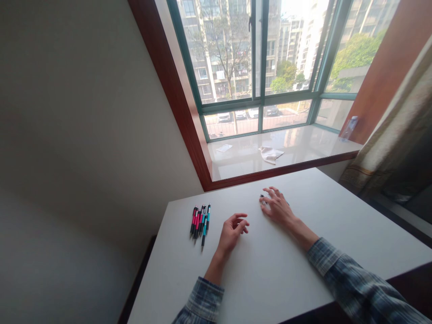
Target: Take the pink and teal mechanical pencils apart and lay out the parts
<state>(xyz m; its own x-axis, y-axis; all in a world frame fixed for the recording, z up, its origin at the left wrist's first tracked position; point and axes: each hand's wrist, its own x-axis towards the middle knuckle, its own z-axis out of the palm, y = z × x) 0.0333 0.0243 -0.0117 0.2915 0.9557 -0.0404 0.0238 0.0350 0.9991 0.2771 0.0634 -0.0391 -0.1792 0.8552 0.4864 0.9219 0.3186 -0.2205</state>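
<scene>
My right hand (277,208) is over the far part of the white table (270,279), fingers spread and bent downward. Just past its fingertips shows the small dark end of what looks like a pen (262,195); most of it is hidden beneath the hand. A bluish bit also peeks out at the hand's other side. Nearer the middle, my left hand (231,231) is loosely curled with its fingers apart and nothing in them. To its left lies a bunch of several pink-and-black and blue-and-black click pens (199,221), side by side, tips toward me.
A plain wall (84,135) rises along the left. Behind the table runs a window sill (236,166) with a crumpled cloth (271,154), a paper piece (224,147) and a clear bottle (349,128). A curtain (381,121) hangs at the right.
</scene>
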